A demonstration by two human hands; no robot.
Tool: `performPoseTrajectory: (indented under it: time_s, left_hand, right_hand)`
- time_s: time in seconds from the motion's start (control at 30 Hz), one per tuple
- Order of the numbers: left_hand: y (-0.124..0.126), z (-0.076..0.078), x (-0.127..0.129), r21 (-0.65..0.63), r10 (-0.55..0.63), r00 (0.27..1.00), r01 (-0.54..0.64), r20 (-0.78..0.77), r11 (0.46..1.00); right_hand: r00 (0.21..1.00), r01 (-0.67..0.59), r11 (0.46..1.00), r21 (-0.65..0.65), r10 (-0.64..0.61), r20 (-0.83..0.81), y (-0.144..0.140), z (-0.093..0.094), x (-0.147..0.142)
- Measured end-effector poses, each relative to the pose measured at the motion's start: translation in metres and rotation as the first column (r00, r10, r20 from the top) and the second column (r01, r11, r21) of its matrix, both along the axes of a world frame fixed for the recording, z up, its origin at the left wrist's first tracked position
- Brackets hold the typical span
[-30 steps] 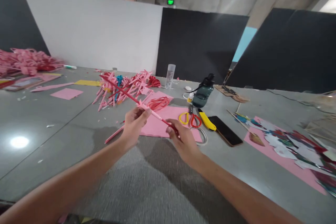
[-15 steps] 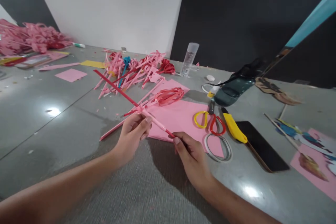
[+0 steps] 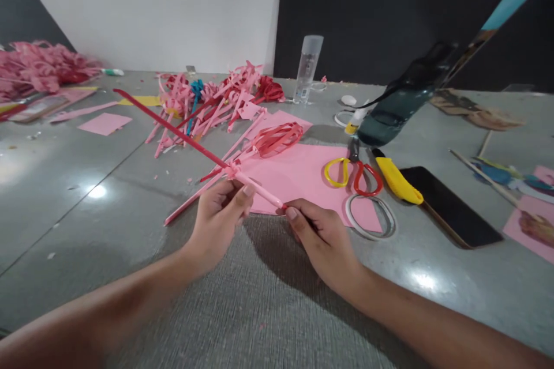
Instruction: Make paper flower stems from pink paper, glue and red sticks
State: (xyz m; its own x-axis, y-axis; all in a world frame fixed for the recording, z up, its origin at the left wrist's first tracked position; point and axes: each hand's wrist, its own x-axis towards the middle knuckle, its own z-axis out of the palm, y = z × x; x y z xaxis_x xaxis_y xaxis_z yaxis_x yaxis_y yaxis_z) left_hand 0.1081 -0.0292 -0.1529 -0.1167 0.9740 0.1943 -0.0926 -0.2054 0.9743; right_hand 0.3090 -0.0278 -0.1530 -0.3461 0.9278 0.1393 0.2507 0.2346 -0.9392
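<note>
My left hand (image 3: 219,213) is closed in a pinch round a pink rolled-paper tube (image 3: 262,191) with a small gathered tuft at its upper end. A long, thin red paper stick (image 3: 173,128) juts from that end towards the upper left. At the tube's lower right end, my right hand (image 3: 318,233) pinches a short bit of red, which seems to be the stick's other end; the inside of the tube is hidden. Behind the hands, a red paper-loop piece (image 3: 277,139) and pink sticks (image 3: 188,203) lie beside and over pink paper sheets (image 3: 309,176).
Scissors (image 3: 355,170), a tape roll (image 3: 371,217), a yellow-handled cutter (image 3: 398,180) and a phone (image 3: 452,207) lie on the right. Behind them stand a dark bottle (image 3: 392,115) and a clear cylinder (image 3: 307,72). Paper-strip flowers (image 3: 212,101) are heaped at the back.
The red stick has slid further out at the tube's upper left end, and less red shows by my right hand, which is now closer to the tube. The view has shifted slightly.
</note>
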Motion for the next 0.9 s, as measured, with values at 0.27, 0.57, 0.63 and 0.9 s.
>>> performPoseTrajectory:
  time_s: [0.27, 0.57, 0.63, 0.9]
  left_hand:
    - [0.0092, -0.0020, -0.0071, 0.044, 0.077, 0.994, -0.080, 0.082, 0.996]
    - [0.0065, -0.0036, -0.0031, 0.045, 0.082, 0.994, -0.085, 0.074, 0.995]
    - [0.0067, -0.0041, -0.0033, 0.042, 0.073, 0.994, -0.077, 0.082, 0.996]
    - [0.0081, -0.0030, -0.0021, 0.034, 0.092, 0.989, -0.096, 0.119, 0.995]
  right_hand:
    - [0.997, 0.049, 0.998, -0.049, -0.052, -0.065, 0.0030, -0.0005, -0.0007]
    - [0.995, 0.054, 0.997, -0.048, -0.057, -0.080, 0.0026, 0.0018, 0.0004]
    - [0.998, 0.036, 0.998, -0.044, -0.039, -0.059, 0.0024, 0.0018, 0.0016]
    - [0.998, 0.032, 0.999, -0.041, -0.034, -0.049, 0.0029, 0.0012, 0.0023]
